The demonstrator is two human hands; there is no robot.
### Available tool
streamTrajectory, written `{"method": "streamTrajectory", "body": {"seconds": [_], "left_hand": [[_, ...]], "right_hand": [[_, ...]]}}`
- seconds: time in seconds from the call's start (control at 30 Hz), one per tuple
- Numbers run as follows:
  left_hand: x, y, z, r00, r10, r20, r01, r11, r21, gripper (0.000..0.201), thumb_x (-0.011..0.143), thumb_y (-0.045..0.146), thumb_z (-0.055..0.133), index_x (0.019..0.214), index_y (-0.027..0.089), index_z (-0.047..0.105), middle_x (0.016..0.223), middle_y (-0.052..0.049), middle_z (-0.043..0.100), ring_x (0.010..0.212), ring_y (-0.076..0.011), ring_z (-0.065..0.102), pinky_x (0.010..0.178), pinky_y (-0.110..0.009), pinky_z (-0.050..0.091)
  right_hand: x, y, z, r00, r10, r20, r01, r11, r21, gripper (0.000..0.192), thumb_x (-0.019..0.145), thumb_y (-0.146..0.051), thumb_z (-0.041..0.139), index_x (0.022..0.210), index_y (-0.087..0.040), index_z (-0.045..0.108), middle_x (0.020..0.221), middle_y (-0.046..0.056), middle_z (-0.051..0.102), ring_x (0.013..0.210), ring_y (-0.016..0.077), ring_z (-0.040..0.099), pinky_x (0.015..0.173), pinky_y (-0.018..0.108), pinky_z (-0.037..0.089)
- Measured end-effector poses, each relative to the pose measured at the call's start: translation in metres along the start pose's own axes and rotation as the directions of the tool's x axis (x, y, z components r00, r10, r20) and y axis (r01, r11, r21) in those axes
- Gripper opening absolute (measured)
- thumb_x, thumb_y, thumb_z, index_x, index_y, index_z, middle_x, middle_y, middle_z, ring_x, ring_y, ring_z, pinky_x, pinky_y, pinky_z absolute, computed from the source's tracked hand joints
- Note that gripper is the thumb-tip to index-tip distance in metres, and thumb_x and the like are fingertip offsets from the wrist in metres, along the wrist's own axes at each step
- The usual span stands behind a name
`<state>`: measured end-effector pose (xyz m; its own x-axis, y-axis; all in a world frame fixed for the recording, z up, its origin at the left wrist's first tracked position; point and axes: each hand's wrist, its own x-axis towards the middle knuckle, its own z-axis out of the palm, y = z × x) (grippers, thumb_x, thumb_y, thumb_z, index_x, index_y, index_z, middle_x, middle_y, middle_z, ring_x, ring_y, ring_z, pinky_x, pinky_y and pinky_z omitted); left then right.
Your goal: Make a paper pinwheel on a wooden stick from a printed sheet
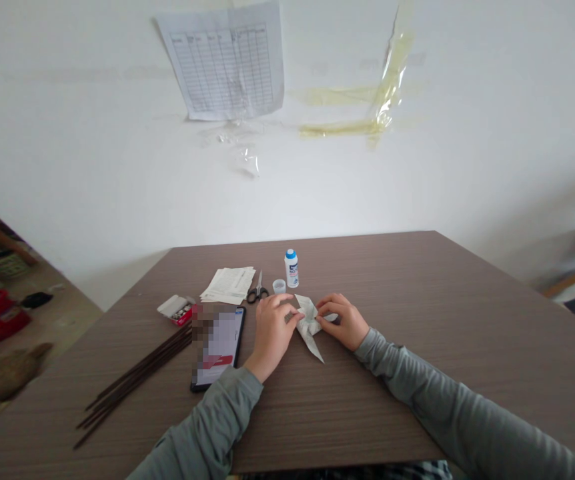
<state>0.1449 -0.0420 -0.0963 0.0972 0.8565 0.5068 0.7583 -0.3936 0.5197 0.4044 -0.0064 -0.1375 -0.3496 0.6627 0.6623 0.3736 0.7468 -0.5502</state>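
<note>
1. The person sits at a brown wood-grain surface (417, 300), both forearms in grey sleeves reaching forward over it.
2. The left hand (272, 330) rests palm down with its fingers curled, the fingertips pinching the left edge of a folded paper piece (310, 323).
3. The right hand (342, 321) meets it from the other side, fingers bent and pinching the right edge of the same paper; the two hands sit close together with the paper between them.
4. The folded paper piece is pale and printed, lies flat against the surface at the middle of the table, and one pointed corner juts out toward the person below the hands.
5. Just beyond the hands stands a small white glue bottle (291, 268) with a blue cap, upright, and beside it to the left a small clear cap (279, 286).
6. Left of that lie scissors (258, 291) and a stack of paper sheets (229, 285).
7. A smartphone (218, 347) lies face up just beside the left hand, its screen lit.
8. Further left sit a small box of staples (177, 309) and a bundle of thin dark sticks (135, 377) laid diagonally.
9. On the white wall behind hang a printed table sheet (227, 63) and strips of yellowed tape (367, 107).
</note>
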Motion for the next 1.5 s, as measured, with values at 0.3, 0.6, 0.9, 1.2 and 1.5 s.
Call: {"method": "streamTrajectory", "body": {"seconds": [0.3,0.6,0.9,1.2,1.5], "left_hand": [[0.004,0.002,-0.004,0.998,-0.061,-0.026,0.061,0.998,0.029,0.034,0.095,0.002,0.106,0.079,0.026,0.088,0.131,-0.011,0.099,0.134,-0.0402,0.086,0.126,-0.064,0.066],[0.007,0.006,-0.006,1.000,-0.007,0.005,0.006,0.998,0.058,0.024,0.109,0.007,0.094,0.110,0.029,0.103,0.135,-0.010,0.100,0.137,-0.0361,0.087,0.128,-0.058,0.071],[0.006,0.013,-0.010,0.979,-0.095,0.180,0.057,0.977,0.204,0.013,0.109,0.016,0.096,0.101,0.025,0.102,0.150,-0.015,0.097,0.151,-0.0425,0.083,0.134,-0.062,0.068],[0.005,0.006,-0.005,0.997,-0.038,0.074,0.035,0.999,0.033,0.016,0.105,0.011,0.099,0.108,0.026,0.100,0.140,-0.011,0.098,0.140,-0.0351,0.090,0.129,-0.056,0.072],[0.003,-0.001,0.000,0.999,-0.034,0.002,0.034,0.995,-0.098,0.014,0.107,0.015,0.097,0.110,0.028,0.100,0.136,-0.010,0.097,0.138,-0.0340,0.089,0.130,-0.055,0.070]], "right_hand": [[0.001,-0.001,-0.001,0.996,0.083,0.037,-0.084,0.996,0.021,0.014,0.106,-0.025,0.087,0.094,-0.031,0.084,0.119,0.010,0.092,0.113,0.0340,0.088,0.110,0.054,0.076],[0.002,-0.004,-0.002,0.995,0.087,0.044,-0.088,0.996,0.009,0.012,0.104,-0.022,0.088,0.096,-0.030,0.085,0.118,0.010,0.092,0.111,0.0333,0.089,0.109,0.053,0.077],[0.001,-0.003,-0.002,0.993,0.078,0.084,-0.077,0.997,-0.015,0.010,0.102,-0.023,0.092,0.095,-0.030,0.089,0.122,0.012,0.093,0.114,0.0338,0.089,0.112,0.056,0.076],[-0.001,-0.001,0.001,0.992,0.123,0.030,-0.123,0.992,-0.016,0.010,0.096,-0.025,0.101,0.092,-0.030,0.093,0.140,0.016,0.091,0.131,0.0400,0.090,0.120,0.063,0.076],[-0.001,0.001,0.001,0.991,0.131,0.034,-0.132,0.991,0.021,0.013,0.103,-0.026,0.097,0.094,-0.035,0.093,0.111,0.007,0.091,0.109,0.0328,0.089,0.104,0.050,0.079]]}}
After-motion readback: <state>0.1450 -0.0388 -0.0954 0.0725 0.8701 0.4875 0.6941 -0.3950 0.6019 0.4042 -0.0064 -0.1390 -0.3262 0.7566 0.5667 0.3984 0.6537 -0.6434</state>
